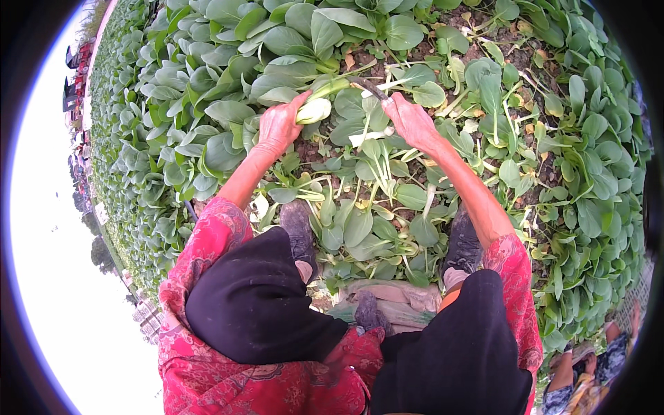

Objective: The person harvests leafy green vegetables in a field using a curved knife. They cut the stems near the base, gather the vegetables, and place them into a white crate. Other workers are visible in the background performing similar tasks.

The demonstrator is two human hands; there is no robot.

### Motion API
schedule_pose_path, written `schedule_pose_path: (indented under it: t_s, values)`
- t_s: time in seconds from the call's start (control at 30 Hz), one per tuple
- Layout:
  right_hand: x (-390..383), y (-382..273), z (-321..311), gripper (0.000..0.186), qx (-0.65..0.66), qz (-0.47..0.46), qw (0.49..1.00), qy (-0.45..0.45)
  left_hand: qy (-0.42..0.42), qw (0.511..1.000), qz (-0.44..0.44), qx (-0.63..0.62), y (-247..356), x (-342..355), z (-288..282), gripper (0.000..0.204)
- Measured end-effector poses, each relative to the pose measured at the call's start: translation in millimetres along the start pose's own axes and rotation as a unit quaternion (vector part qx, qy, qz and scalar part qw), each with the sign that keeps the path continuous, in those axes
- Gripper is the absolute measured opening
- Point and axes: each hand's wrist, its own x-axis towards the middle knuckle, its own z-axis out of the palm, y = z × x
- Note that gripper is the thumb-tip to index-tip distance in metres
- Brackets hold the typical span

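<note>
My left hand is closed round a head of bok choy, its pale green base turned toward me and to the right. A stalk reaches from it toward the knife, whose dark curved blade points left. My right hand grips this knife at its handle, mostly hidden by the fingers. The blade tip is close to the stalk; whether they touch I cannot tell. Beneath and between my hands lie cut leaves and pale stems on brown soil.
Dense rows of standing bok choy spread to the left and ahead, with more plants at the right. My dark shoes stand among the loose leaves. A pale cloth lies between my legs. Another person is partly visible at the lower right.
</note>
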Motion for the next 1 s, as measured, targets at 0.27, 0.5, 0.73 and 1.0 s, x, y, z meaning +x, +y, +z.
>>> schedule_pose_path:
  t_s: [0.27, 0.5, 0.73, 1.0]
  values:
    - [26, -3, 21, 0.045, -0.088, 0.016, 0.996, 0.025, 0.015, 1.000, -0.018, -0.018, -1, 0, 7, 0.071]
    - [-8, 0, 37, 0.039, -0.118, -0.009, 0.993, 0.016, -0.018, 0.995, -0.072, -0.070, -9, -51, 6, 0.060]
    - [-57, 2, -2, 0.024, 0.266, 0.090, 0.953, 0.119, -0.026, 0.964, -0.049, -0.262, 61, -47, -76, 0.060]
    - [-90, -28, -35, 0.054, 0.583, -0.108, 0.802, 0.073, -0.171, 0.740, -0.149, -0.633, 110, -42, -95, 0.037]
